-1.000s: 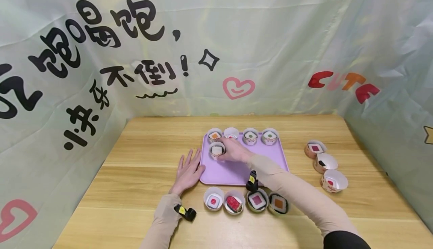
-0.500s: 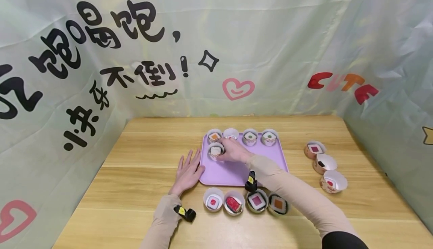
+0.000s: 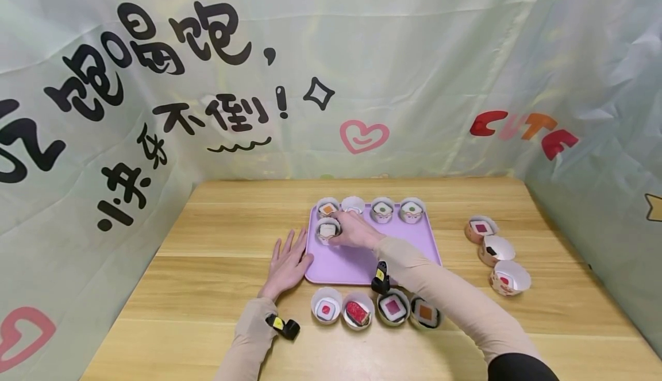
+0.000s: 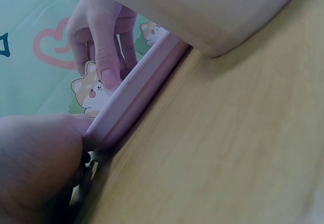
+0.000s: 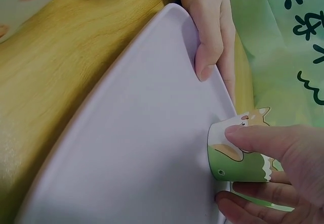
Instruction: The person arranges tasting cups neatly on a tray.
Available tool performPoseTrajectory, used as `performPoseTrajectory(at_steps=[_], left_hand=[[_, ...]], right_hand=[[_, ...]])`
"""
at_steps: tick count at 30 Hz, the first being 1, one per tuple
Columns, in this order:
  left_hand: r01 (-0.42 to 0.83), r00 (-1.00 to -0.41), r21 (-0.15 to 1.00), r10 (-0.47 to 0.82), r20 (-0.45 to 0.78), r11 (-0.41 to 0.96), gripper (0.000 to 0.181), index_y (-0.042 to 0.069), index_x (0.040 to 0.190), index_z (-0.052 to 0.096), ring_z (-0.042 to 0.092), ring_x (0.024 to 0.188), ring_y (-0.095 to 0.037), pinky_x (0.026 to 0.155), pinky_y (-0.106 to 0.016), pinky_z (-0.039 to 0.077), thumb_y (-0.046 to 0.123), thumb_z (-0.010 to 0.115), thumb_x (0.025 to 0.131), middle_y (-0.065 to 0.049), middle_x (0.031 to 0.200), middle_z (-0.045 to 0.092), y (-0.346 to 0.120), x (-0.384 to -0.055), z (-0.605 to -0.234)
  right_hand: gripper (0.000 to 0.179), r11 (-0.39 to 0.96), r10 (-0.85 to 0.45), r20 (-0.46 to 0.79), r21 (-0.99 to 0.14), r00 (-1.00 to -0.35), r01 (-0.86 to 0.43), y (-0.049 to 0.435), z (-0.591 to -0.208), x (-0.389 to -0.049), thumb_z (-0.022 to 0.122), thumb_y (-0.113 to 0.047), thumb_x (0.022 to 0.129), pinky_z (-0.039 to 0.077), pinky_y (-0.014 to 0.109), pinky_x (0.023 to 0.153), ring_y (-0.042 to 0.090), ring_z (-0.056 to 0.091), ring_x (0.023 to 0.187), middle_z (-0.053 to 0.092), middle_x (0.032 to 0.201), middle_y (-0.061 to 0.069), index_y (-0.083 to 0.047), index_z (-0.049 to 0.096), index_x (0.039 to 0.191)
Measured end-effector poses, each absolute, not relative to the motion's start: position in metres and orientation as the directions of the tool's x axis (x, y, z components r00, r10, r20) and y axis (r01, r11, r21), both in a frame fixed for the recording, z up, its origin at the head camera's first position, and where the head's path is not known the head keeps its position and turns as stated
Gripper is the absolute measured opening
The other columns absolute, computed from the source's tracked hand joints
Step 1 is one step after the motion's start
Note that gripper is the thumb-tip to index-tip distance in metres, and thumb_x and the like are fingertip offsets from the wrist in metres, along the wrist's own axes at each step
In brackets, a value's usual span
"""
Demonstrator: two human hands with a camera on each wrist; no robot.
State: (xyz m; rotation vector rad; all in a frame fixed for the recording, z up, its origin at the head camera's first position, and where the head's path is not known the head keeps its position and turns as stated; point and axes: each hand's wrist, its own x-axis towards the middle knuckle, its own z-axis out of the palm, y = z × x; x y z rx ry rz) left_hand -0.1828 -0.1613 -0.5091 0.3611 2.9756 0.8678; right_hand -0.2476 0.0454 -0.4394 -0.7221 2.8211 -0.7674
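Note:
My right hand (image 3: 358, 230) grips a paper cup (image 3: 327, 231) holding a white sushi piece with a dark edge. That cup stands at the left of the lilac tray (image 3: 338, 267), in front of a cup with orange-topped sushi (image 3: 328, 207). The right wrist view shows the thumb against the dog-printed cup (image 5: 230, 158) and the other fingers around its far side. My left hand (image 3: 287, 263) lies at the tray's left edge, fingers stretched out on the table, thumb at the rim. Further cups, including two with green-centred sushi (image 3: 383, 210), stand along the tray's back.
A row of several sushi cups (image 3: 357, 311) stands just in front of the tray, partly below my right forearm. On the right of the wooden table (image 3: 207, 289) are three more cups (image 3: 497, 250). A printed cloth (image 3: 414, 82) hangs behind and at both sides.
My right hand has shifted the gripped cup slightly left on the tray, toward its left edge. The left hand has stayed in place.

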Motion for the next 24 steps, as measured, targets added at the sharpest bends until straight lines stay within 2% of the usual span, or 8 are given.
performPoseTrajectory(at_steps=[7, 24], left_hand=[[0.222, -0.972, 0.537, 0.229, 0.055, 0.814, 0.061, 0.009, 0.158, 0.031, 0.013, 0.159, -0.033, 0.128, -0.057, -0.003, 0.031, 0.043, 0.103, -0.008, 0.166, 0.028, -0.1608, -0.1817, -0.5078], [0.223, -0.971, 0.532, 0.231, 0.053, 0.817, 0.061, 0.008, 0.158, 0.030, 0.013, 0.159, -0.033, 0.128, -0.057, -0.003, 0.030, 0.043, 0.103, -0.008, 0.166, 0.028, -0.1611, -0.1811, -0.5073]], right_hand=[[0.054, 0.761, -0.477, 0.002, -0.498, -0.879, -0.415, 0.0439, -0.4409, -0.2493, 0.086, -0.022, 0.078, 0.056, 0.041, 0.094, 0.025, 0.071, 0.098, 0.074, 0.113, 0.013, -0.004, 0.065, 0.124], [0.059, 0.761, -0.469, -0.001, -0.508, -0.883, -0.404, 0.0430, -0.4401, -0.2489, 0.086, -0.019, 0.078, 0.055, 0.045, 0.098, 0.030, 0.070, 0.105, 0.073, 0.118, 0.017, -0.002, 0.062, 0.129]])
